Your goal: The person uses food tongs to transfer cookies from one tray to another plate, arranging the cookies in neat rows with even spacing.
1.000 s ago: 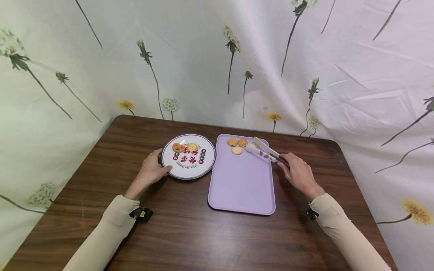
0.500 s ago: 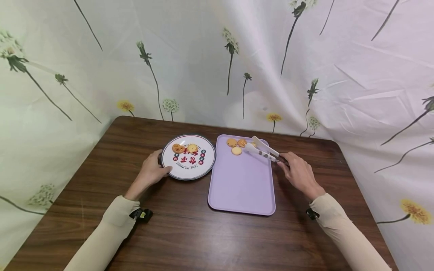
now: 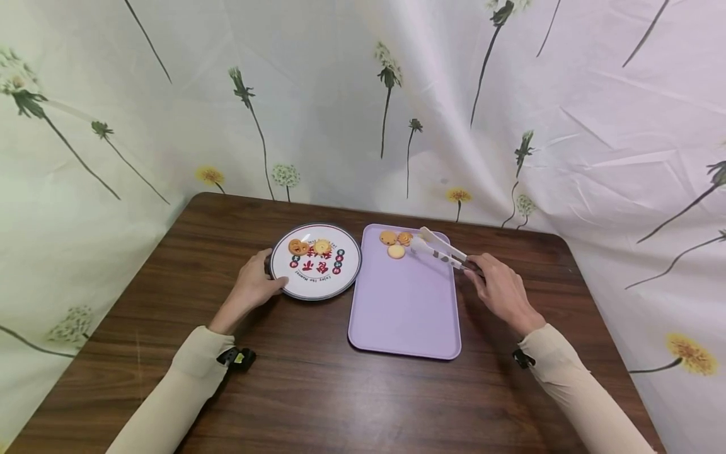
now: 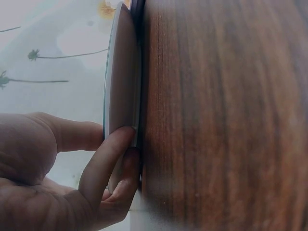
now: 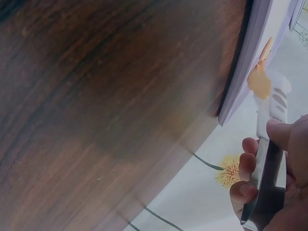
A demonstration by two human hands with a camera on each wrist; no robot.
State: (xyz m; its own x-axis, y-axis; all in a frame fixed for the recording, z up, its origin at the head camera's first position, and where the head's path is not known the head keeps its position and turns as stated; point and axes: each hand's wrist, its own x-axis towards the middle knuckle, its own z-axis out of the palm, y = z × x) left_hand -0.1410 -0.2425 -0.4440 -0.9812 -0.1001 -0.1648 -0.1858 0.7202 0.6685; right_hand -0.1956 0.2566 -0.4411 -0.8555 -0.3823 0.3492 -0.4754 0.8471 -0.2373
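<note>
My left hand (image 3: pixel 255 282) holds the left rim of a round white plate (image 3: pixel 289 287) with red and dark printing; in the left wrist view the thumb is on one face and fingers are at the other. On the plate lie a pretzel-shaped cookie (image 3: pixel 298 247) and a pale round cookie (image 3: pixel 322 247). My right hand (image 3: pixel 501 291) grips tongs (image 3: pixel 448 257) with white heads and dark handles. Between the heads, over the far right of a lilac tray (image 3: pixel 403 309), is a cookie (image 5: pixel 260 83), mostly hidden in the head view.
Three other cookies sit near the tray's far edge: a dotted round one (image 3: pixel 388 238), a swirled one (image 3: pixel 405 238) and a plain round one (image 3: pixel 396 251). Tray and plate stand side by side on a brown wooden table (image 3: pixel 283 391). A flowered cloth (image 3: pixel 340 126) hangs behind.
The tong heads have shifted very slightly left and away, around the cookie at the tray's far right. My left hand and the plate stay in place.
</note>
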